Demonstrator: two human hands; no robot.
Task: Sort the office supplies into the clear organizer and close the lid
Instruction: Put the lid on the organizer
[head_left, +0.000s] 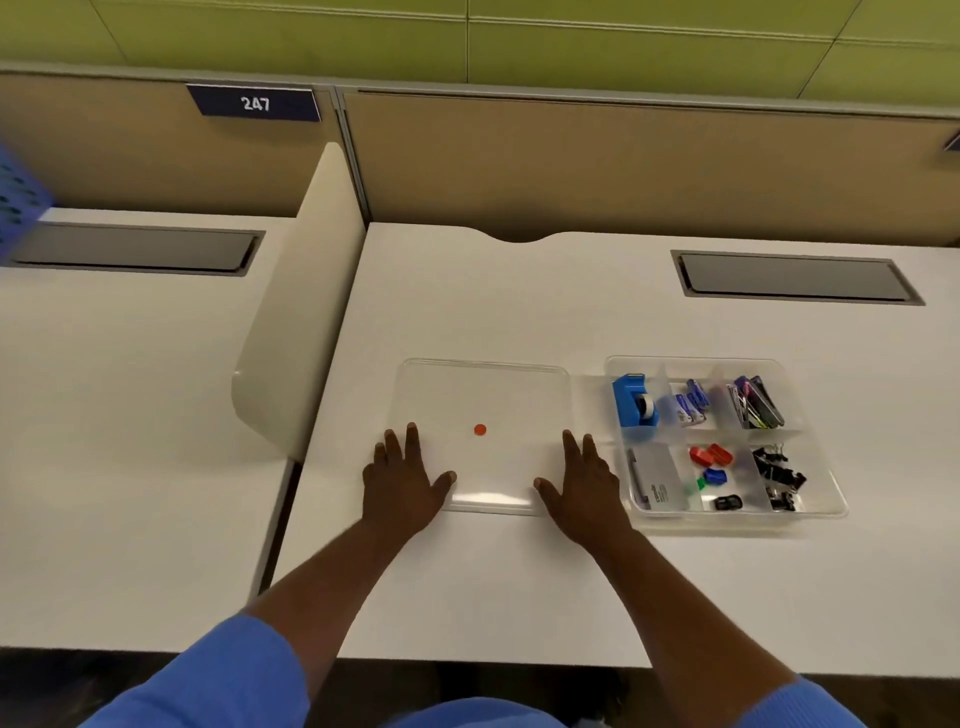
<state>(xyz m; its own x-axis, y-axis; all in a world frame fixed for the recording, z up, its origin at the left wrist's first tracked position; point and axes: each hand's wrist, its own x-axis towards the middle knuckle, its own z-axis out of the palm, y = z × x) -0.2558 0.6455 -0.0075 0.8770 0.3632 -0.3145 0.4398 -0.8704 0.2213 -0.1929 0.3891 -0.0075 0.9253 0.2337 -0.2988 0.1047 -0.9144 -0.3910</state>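
A clear organizer (826, 512) with several compartments sits on the white desk at the right. It holds a blue tape dispenser (632, 402), blue staple boxes (688, 405), dark clips (756, 402), a grey stapler (657, 480), red and blue magnets (709, 462) and black binder clips (779, 473). Its clear lid (483, 395) lies flat to the left, with a small orange dot (479, 429) on it. My left hand (402, 480) rests flat on the lid's near left corner. My right hand (582, 480) lies flat on its near right corner. Neither hand holds anything.
The white desk (467, 587) ends at a front edge near my body. A cream divider panel (306, 322) stands at the left, with another desk beyond it. A grey cable hatch (795, 278) is set in at the back right. A tan partition runs along the back.
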